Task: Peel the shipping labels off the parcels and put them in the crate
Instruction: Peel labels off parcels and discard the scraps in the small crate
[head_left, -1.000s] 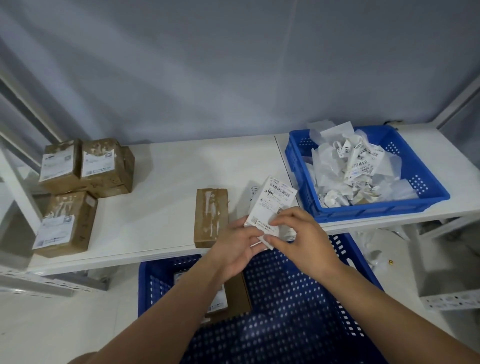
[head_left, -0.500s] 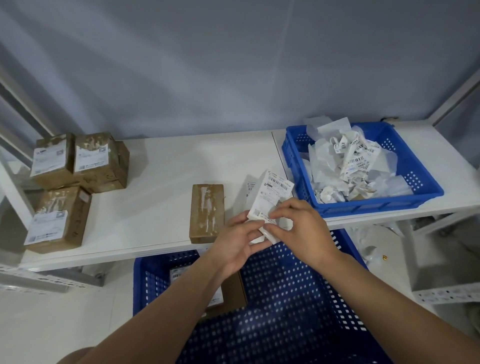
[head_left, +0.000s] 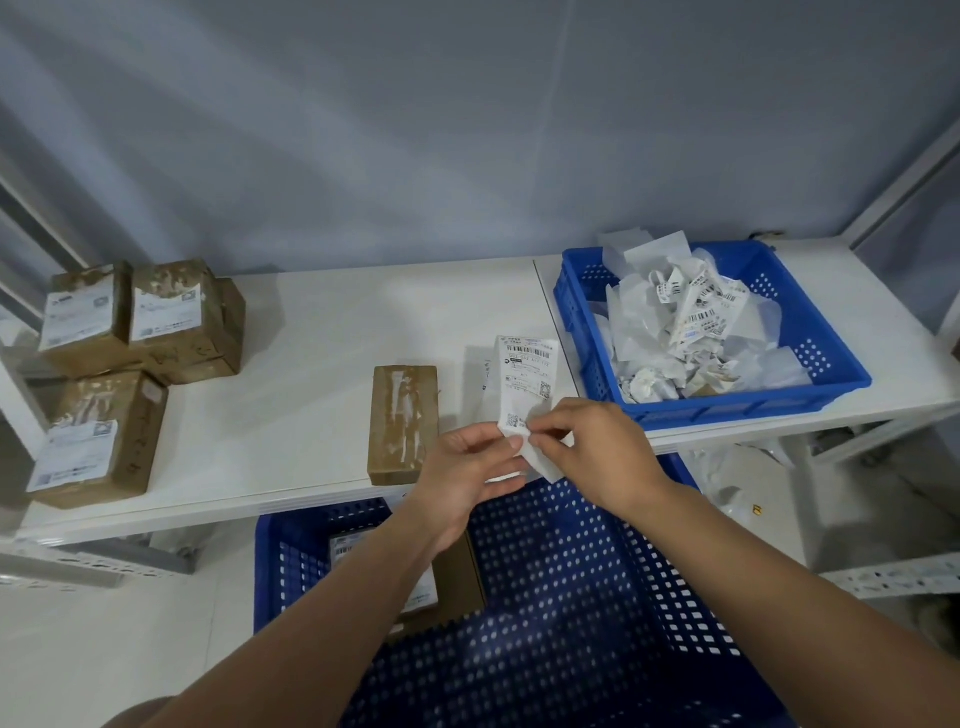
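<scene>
A white shipping label (head_left: 525, 376) with a barcode stands upright above the shelf's front edge. My left hand (head_left: 470, 470) and my right hand (head_left: 592, 449) both pinch its lower corner, fingertips almost touching. Just left of my hands lies a brown parcel (head_left: 403, 423) without a label, only tape marks on top. A small blue crate (head_left: 841, 358) on the right of the shelf holds a heap of crumpled labels (head_left: 685, 332). Three labelled parcels (head_left: 135, 322) sit at the shelf's left end.
A large blue perforated crate (head_left: 571, 597) sits on the floor below the shelf (head_left: 332, 332), with one labelled parcel (head_left: 452, 587) inside, partly hidden by my left forearm. Metal rack posts stand at both sides. Scraps lie on the floor at the right.
The label has straightened to stand more upright, and both hands have shifted a little along its bottom corner. The parcels and crates have not moved.
</scene>
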